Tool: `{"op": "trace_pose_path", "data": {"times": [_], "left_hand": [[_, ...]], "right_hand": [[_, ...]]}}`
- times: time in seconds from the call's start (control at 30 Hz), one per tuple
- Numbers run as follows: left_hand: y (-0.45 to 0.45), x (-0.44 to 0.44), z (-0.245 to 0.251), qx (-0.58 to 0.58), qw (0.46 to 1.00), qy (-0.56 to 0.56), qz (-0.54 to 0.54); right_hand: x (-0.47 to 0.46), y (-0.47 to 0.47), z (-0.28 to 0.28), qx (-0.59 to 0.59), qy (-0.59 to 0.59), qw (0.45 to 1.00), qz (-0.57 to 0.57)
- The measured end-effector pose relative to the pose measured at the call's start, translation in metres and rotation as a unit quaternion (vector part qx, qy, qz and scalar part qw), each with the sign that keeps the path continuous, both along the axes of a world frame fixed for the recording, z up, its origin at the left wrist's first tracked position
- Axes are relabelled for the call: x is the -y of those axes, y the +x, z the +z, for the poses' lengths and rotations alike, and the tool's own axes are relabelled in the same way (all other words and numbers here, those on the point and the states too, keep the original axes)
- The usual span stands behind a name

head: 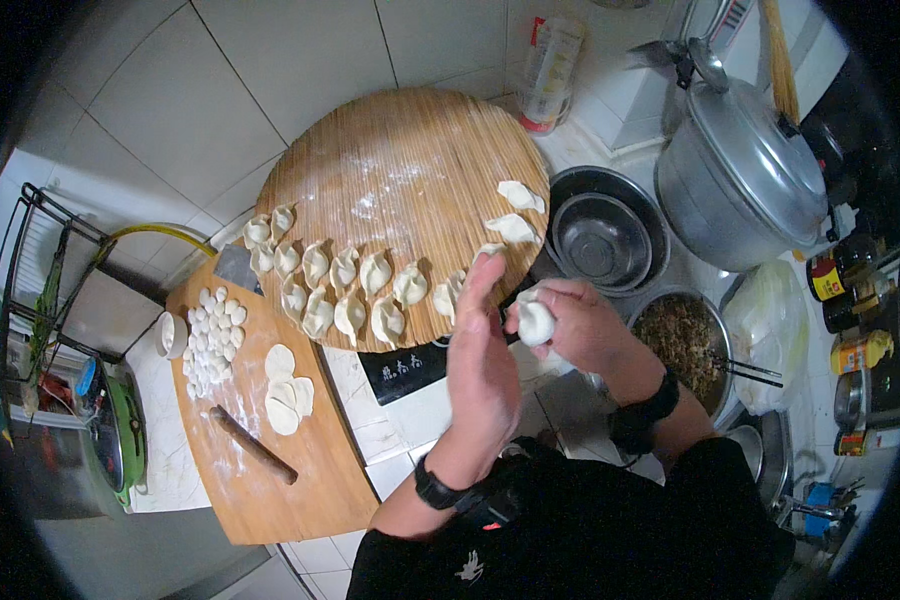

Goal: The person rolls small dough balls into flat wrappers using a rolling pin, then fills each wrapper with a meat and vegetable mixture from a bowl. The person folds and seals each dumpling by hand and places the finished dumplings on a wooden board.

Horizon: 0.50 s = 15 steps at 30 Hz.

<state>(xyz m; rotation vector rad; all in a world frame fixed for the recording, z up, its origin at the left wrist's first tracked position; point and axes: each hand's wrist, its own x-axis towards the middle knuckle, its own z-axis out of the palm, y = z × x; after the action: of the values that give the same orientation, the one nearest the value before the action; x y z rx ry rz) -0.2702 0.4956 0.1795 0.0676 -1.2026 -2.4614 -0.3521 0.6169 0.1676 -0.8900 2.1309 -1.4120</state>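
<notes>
My right hand is closed around a white filled dumpling, just off the lower right edge of the round slatted board. Beside it my left hand is upright with its fingers together, and nothing shows in it. Its fingertips cover part of the dumplings at the board's right edge. Several pleated dumplings stand in rows along the lower left of the board. On the wooden board at left are small dough pieces, flat round wrappers and a rolling pin.
A metal bowl of chopped filling with chopsticks stands right of my right hand. Above it are nested dark bowls and a large lidded aluminium pot. A plastic-wrapped cabbage lies near the sink. A wire rack is at far left.
</notes>
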Motion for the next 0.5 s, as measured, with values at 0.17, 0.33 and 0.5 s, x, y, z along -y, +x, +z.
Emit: {"op": "trace_pose_path", "data": {"times": [0.17,0.33,0.5], "left_hand": [[0.029,0.053,-0.001,-0.022,0.999,-0.019,0.041],[0.067,0.093,-0.019,0.042,0.989,0.019,0.143],[0.100,0.122,-0.040,0.082,0.970,0.027,0.228]], "right_hand": [[0.002,-0.079,0.004,-0.104,-0.121,0.971,-0.177],[0.023,-0.149,-0.002,-0.199,-0.017,0.948,-0.249],[0.026,-0.165,-0.033,-0.391,0.071,0.889,-0.226]]}}
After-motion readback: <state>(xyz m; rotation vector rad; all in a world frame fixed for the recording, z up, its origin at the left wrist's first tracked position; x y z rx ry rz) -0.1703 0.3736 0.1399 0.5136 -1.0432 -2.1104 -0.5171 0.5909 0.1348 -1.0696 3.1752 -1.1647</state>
